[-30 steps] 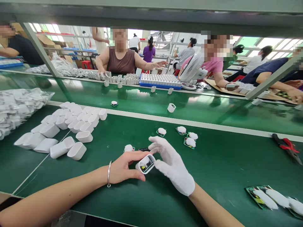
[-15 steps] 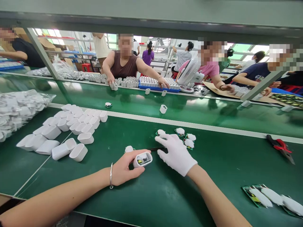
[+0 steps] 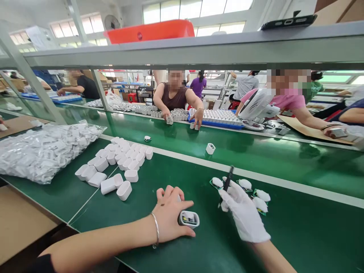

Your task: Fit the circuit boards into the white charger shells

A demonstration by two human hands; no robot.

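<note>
My bare left hand (image 3: 170, 218) has a white oval housing (image 3: 190, 220) between thumb and forefinger. Its open end faces right, and yellow and dark parts show inside. The other fingers of that hand bend over the bench, and a bit of something white (image 3: 179, 198) peeks out beneath them, mostly hidden. In a white glove, my right hand (image 3: 241, 210) grips a slim black tool (image 3: 229, 178) tilted upward; its exact kind is unclear. Around the glove lie a white-topped circuit board (image 3: 217, 182) on the left and several more boards (image 3: 261, 204) on the right.
Several white housings (image 3: 132, 175) stand grouped to the left, beside a large plastic bag (image 3: 51, 151) of white parts. A filled housing (image 3: 210, 148) and a small board (image 3: 147, 138) lie beyond the white strip. Across, a co-worker (image 3: 174, 94) handles housings near a blue tray (image 3: 216, 123).
My right hand has picked up the black tool from the bench and raised it. My left hand still holds the housing, its other fingers now over the bench. The view has shifted left and up.
</note>
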